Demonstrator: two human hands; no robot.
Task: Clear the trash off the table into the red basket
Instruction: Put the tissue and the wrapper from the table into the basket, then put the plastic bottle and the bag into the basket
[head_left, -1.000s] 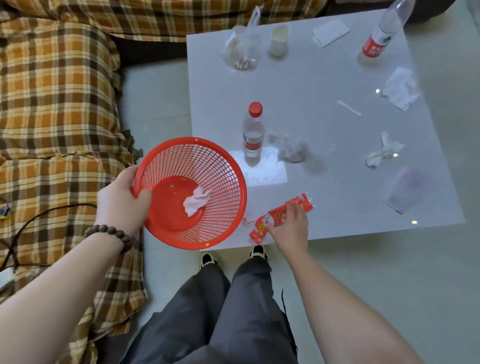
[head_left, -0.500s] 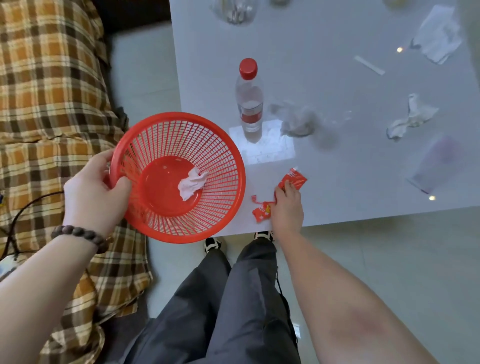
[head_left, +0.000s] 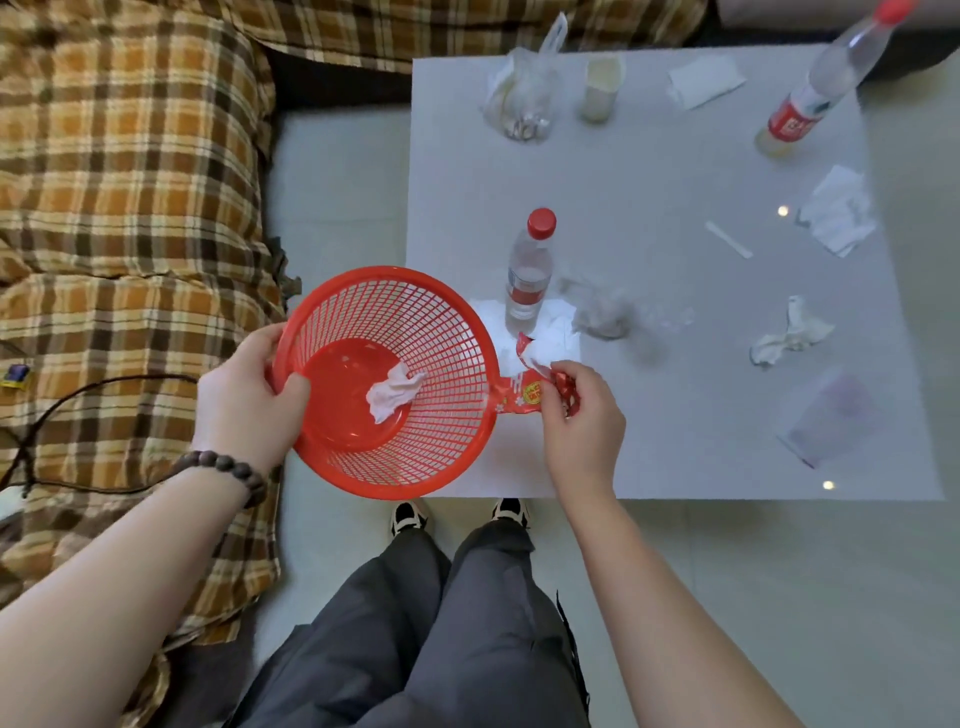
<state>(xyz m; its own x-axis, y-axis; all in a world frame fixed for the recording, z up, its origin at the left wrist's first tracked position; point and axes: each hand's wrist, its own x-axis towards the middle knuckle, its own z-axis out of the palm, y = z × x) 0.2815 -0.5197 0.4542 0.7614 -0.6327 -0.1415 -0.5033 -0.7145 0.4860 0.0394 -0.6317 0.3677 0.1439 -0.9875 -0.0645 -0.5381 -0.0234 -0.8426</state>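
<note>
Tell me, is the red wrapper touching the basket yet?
Cannot tell. In the head view the red wrapper, pinched in the right hand, meets the basket rim's outline, but no contact or gap shows plainly.

Red basket (head_left: 441, 322), open lattice wall, solid red floor; white crumpled tissue (head_left: 394, 397) inside. Wrapper (head_left: 524, 397) red with white flecks, yellow round emblem. Table (head_left: 649, 171) pale grey-white. 2 clear bottles, red caps, red labels: one (head_left: 530, 275) near front edge, one (head_left: 821, 88) at far right corner. White tissues (head_left: 839, 210) along right edge. Sofa cover (head_left: 130, 171) orange-brown-cream plaid. Trousers (head_left: 441, 623) dark grey. Bracelet (head_left: 228, 465) dark brown beads.
</note>
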